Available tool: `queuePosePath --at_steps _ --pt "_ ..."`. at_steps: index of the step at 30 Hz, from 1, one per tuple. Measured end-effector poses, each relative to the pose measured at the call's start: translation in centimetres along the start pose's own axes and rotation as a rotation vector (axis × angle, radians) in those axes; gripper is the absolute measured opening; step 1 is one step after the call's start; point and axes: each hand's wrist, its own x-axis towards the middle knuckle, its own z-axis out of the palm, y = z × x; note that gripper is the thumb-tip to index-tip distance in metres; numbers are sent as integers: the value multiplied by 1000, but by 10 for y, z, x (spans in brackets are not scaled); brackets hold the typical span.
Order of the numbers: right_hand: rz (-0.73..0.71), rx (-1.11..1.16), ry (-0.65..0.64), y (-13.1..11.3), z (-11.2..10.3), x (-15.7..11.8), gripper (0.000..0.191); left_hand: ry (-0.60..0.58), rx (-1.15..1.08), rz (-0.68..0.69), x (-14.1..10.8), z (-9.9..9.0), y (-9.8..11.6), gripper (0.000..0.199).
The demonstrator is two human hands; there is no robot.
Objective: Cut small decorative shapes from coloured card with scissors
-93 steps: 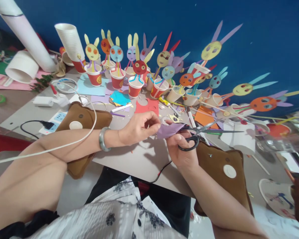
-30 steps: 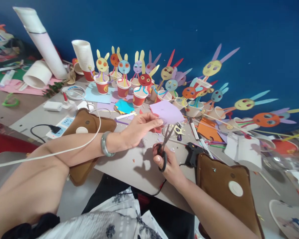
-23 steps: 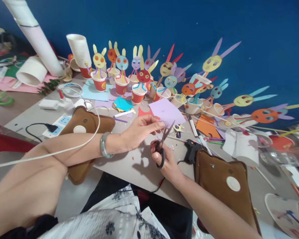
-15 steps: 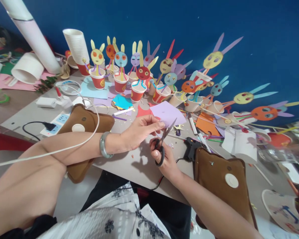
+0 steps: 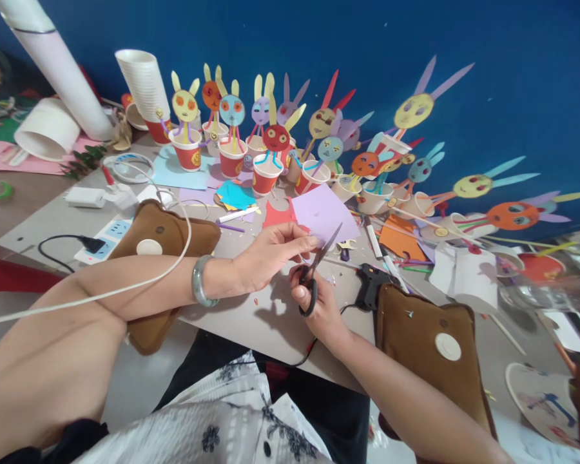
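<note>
My right hand (image 5: 316, 299) is closed round a pair of black-handled scissors (image 5: 327, 248), its fingers in the loops. The blades point up and away, slightly right of my left fingertips. My left hand (image 5: 275, 254), with a bangle at the wrist, is pinched closed just left of the blades; anything between the fingertips is too small or hidden to make out. Behind both hands a sheet of purple paper (image 5: 323, 209) lies on the table, partly over a red paper scrap (image 5: 278, 214).
Paper rabbit figures in cups, such as a red-faced one (image 5: 276, 138), line the blue wall. A black glue gun (image 5: 368, 287) and brown cushion-like pad (image 5: 430, 354) lie to the right. Another brown pad (image 5: 174, 232), a power strip (image 5: 111, 235) and a white cable are left.
Both hands stay almost in place, with the scissor blades still close to my left fingertips. The view has shifted slightly.
</note>
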Motion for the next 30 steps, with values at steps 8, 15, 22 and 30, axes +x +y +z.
queuePosePath --at_steps 8,15,22,30 --pt "-10 -6 23 0 0 0 61 6 -16 -18 1 0 -2 27" --pt "-4 11 28 2 1 1 61 -18 -24 -19 1 -1 -2 28" --pt "-4 24 23 3 0 0 60 -25 -25 -8 2 -2 -2 28" --pt "-5 31 25 1 -2 1 62 -47 -18 18 3 -3 -2 28"
